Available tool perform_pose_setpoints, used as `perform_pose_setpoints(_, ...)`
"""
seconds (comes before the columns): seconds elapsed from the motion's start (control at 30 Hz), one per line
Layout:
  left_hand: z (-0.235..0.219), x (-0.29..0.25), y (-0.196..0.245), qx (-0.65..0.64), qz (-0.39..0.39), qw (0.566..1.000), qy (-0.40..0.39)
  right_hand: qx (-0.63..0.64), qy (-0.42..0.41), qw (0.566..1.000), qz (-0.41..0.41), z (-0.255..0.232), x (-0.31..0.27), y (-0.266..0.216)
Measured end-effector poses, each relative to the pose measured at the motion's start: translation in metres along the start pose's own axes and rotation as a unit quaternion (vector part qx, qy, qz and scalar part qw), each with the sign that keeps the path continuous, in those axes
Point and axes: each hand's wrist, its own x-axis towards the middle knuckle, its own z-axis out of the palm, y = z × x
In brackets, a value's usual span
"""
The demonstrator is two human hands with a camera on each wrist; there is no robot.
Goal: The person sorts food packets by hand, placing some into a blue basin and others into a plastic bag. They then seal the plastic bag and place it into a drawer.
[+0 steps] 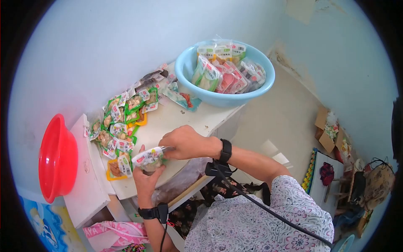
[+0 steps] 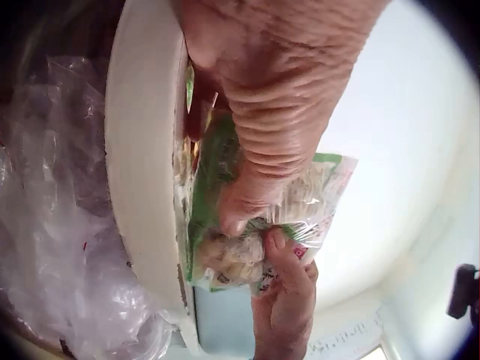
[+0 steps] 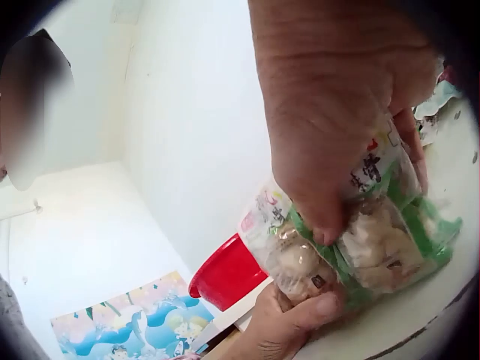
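Note:
Between both hands, over the near edge of the white table (image 1: pixel 168 122), are clear-fronted food packets (image 1: pixel 147 158) with green edges and pale chunks inside. From below, my left hand (image 1: pixel 146 181) grips a packet, its thumb pressed on the front. My right hand (image 1: pixel 189 143) pinches packaging from above. In the right wrist view two bulging packet sections (image 3: pixel 381 251) lie side by side, the left thumb on one and the right thumb on the other. Both thumbs come close together on the packaging in the left wrist view.
Several similar packets (image 1: pixel 121 136) are heaped along the table's wall side. A light blue basin (image 1: pixel 235 99) full of packets stands at the far end. To the left is a red basin (image 1: pixel 54 159). Clear plastic bags (image 2: pixel 82 217) lie below the table edge.

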Motion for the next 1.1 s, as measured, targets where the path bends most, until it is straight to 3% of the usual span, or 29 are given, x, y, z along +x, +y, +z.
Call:
perform_pose_setpoints(0.07,-0.009,0.001,-0.013,0.044,0.015,0.999,0.002,0.025,0.011,0.999,0.018,-0.005,-0.004,0.003)
perform_pose_setpoints(0.17,-0.006,0.001,-0.024,-0.026,0.041,0.999,0.024,0.173,0.040,0.982,0.063,-0.022,-0.006,0.010)
perform_pose_setpoints(0.27,-0.005,0.000,-0.012,0.026,0.072,0.997,-0.010,0.263,0.142,0.945,0.134,-0.055,-0.003,0.013)
perform_pose_setpoints(0.33,-0.003,0.000,-0.004,0.030,0.076,0.997,-0.013,0.246,0.293,0.918,0.109,-0.074,0.006,0.030)
perform_pose_setpoints(0.47,-0.004,-0.002,0.002,0.028,0.070,0.997,-0.023,0.098,0.324,0.910,0.239,-0.166,0.014,0.018)
perform_pose_setpoints(0.57,-0.004,-0.002,0.004,0.038,0.091,0.995,-0.022,-0.125,0.337,0.905,0.227,-0.188,0.019,0.062)
perform_pose_setpoints(0.67,-0.006,-0.002,0.002,0.046,0.101,0.993,-0.025,-0.212,0.250,0.927,0.186,-0.180,0.009,0.087)
perform_pose_setpoints(0.77,-0.006,-0.002,0.001,0.050,0.098,0.994,-0.026,-0.178,0.198,0.939,0.217,-0.158,0.003,0.089)
perform_pose_setpoints(0.9,-0.009,-0.003,-0.001,0.060,0.106,0.992,-0.032,-0.294,0.186,0.913,0.215,-0.149,0.009,0.091)
perform_pose_setpoints(1.0,-0.007,0.000,-0.003,0.060,0.113,0.991,-0.035,-0.355,0.118,0.879,0.295,-0.143,0.015,0.081)
perform_pose_setpoints(1.1,-0.010,-0.001,-0.009,0.052,0.105,0.992,-0.041,-0.457,0.047,0.880,0.121,-0.146,-0.014,0.123)
